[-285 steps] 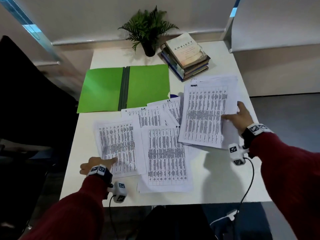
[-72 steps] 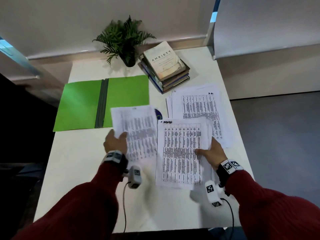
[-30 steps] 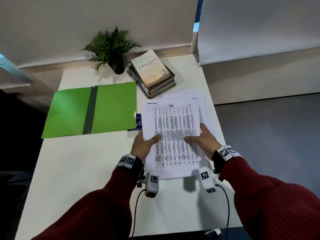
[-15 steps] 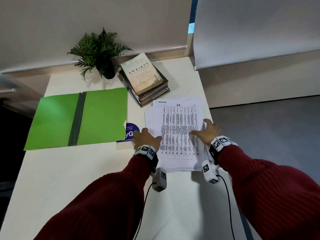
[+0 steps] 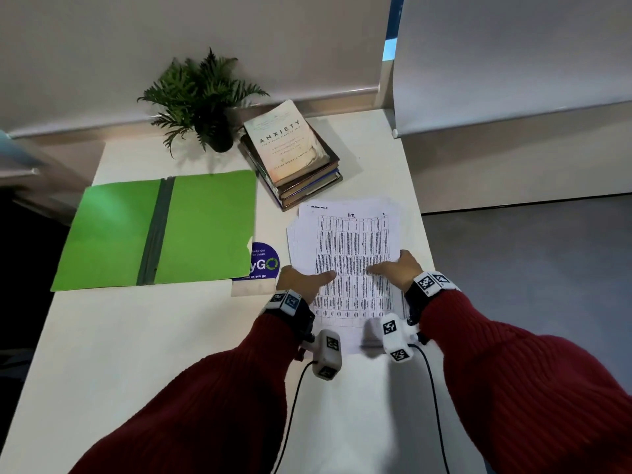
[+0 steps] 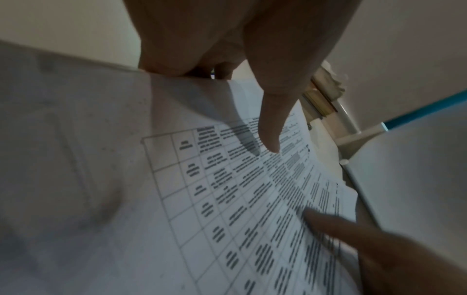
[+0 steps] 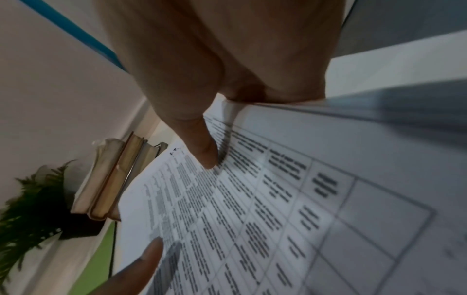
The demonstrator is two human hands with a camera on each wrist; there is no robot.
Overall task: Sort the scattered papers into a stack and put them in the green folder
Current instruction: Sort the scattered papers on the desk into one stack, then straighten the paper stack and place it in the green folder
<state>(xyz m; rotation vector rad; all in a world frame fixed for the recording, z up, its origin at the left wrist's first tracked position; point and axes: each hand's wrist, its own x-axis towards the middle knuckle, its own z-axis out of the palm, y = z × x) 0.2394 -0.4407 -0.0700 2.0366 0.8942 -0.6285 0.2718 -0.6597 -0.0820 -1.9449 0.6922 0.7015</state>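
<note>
The stack of printed white paper sheets (image 5: 345, 248) lies on the white tabletop (image 5: 154, 336) before me, right of the open green card folder (image 5: 160, 230). Behind them (against the wall) stand the small potted fern (image 5: 201, 100) and, to its right, the pile of worn books (image 5: 290, 155).

A stack of worn hardcover books (image 5: 294, 159), its pale top cover printed "ANXIETY", lies on the white table (image 5: 136, 354) beyond both hands. A small dark-potted green fern (image 5: 201, 100) stands just left of the books. A round blue sticker (image 5: 265, 263) sits just left of the left hand.
</note>
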